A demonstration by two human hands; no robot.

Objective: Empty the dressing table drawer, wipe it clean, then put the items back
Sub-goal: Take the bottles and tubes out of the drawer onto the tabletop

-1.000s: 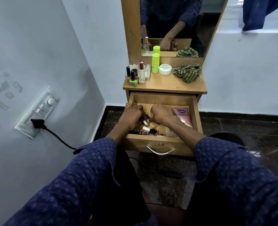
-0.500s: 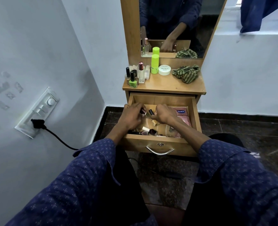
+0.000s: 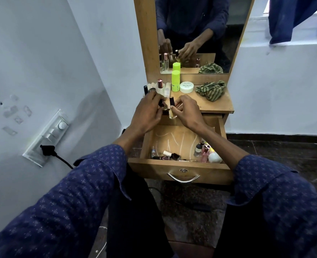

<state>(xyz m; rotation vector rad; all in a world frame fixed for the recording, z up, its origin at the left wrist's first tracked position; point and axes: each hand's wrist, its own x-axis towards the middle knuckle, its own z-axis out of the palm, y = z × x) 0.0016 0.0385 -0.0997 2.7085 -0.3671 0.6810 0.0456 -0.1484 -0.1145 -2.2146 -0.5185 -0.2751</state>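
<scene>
Both hands up out of open wooden drawer [image 3: 180, 164] now: left hand [image 3: 148, 113] gripping dark little bottles [image 3: 163, 107], right hand [image 3: 186, 113] pinching slim gold-capped tube [image 3: 171, 108], upright. Wooden tabletop [image 3: 213, 104] just ahead; more cosmetics left along drawer front.

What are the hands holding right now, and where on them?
Both grip small cosmetic bottles: left hand wraps several, right hand pinches one by its body.
</scene>
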